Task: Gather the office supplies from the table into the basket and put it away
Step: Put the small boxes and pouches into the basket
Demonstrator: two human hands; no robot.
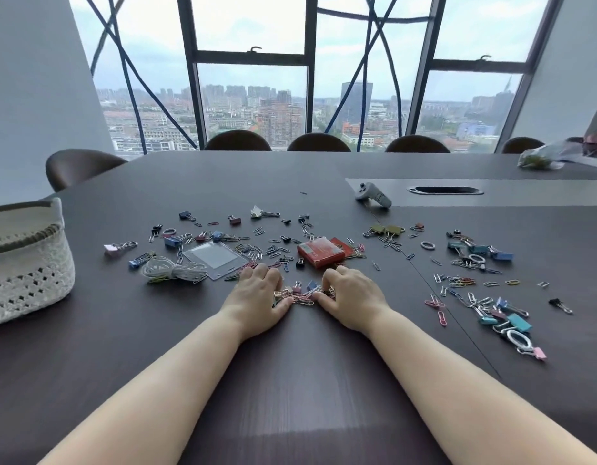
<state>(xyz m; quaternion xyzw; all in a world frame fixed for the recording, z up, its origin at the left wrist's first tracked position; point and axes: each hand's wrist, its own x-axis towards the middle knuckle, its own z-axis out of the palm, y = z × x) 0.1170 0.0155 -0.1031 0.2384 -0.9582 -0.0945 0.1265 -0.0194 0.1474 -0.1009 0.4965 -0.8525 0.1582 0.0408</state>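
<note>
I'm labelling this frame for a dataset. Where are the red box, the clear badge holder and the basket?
red box (320, 252): head view, on its top face.
clear badge holder (216, 260): head view, middle of the plastic sleeve.
basket (32, 273): head view, on its woven front wall.

The table (290, 380) looks like dark wood-grain laminate, smooth, with a dull sheen where the window light falls. The paper clips (302, 295) under my fingers (260, 275) are thin wire, some bare shiny metal, some colour-coated. The binder clips (520, 323) have painted bodies and bright wire handles. The badge holder (216, 258) is clear glossy plastic, the red box (320, 253) faintly glossy card, the cord (171, 271) white and matt. The basket (32, 263) is white crocheted cloth, rough and openwork.
</note>
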